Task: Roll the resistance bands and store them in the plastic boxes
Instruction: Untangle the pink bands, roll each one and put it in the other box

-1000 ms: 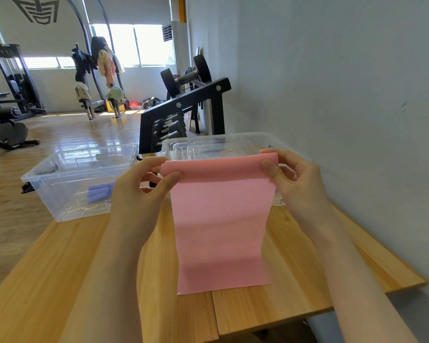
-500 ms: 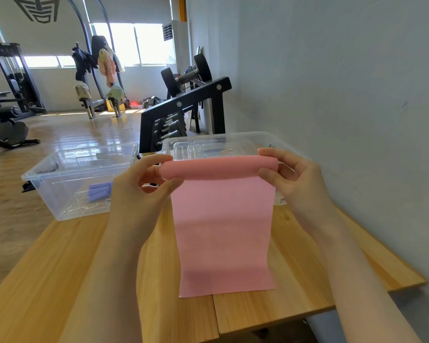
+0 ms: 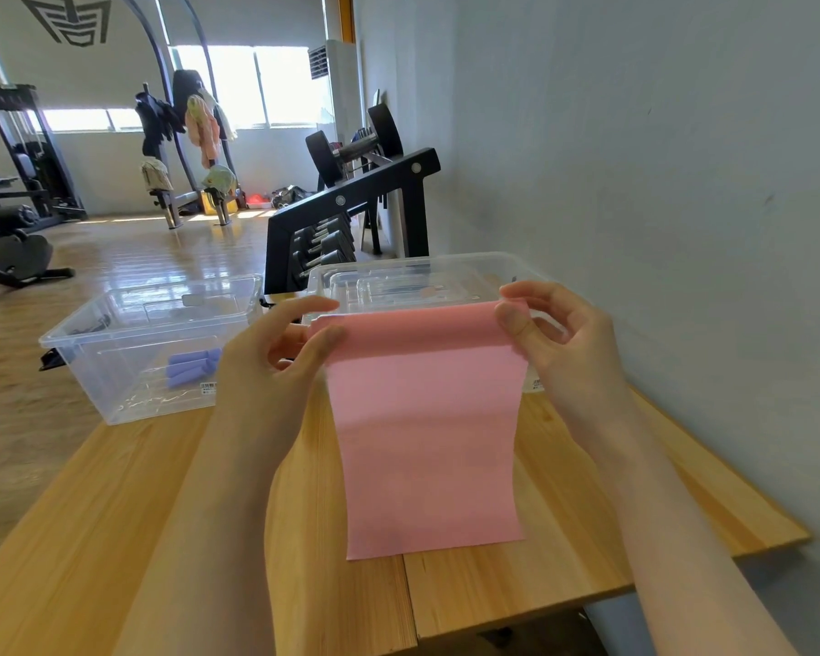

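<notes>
A pink resistance band (image 3: 427,433) hangs in front of me, its top end rolled into a thin tube and its loose end lying on the wooden table (image 3: 564,556). My left hand (image 3: 275,366) pinches the left end of the roll. My right hand (image 3: 559,343) pinches the right end. A clear plastic box (image 3: 114,343) at the back left holds rolled purple bands (image 3: 190,366). A second clear box (image 3: 417,281), with a clear lid on it, stands behind the pink band.
A grey wall runs along the table's right side. Behind the boxes stands a black dumbbell rack (image 3: 351,215). Gym machines (image 3: 24,182) stand on the wooden floor farther back left. The table's near edge lies below my forearms.
Both hands have kept turning the roll at the band's top, and the loose lower end has crept slightly up the table toward the roll.
</notes>
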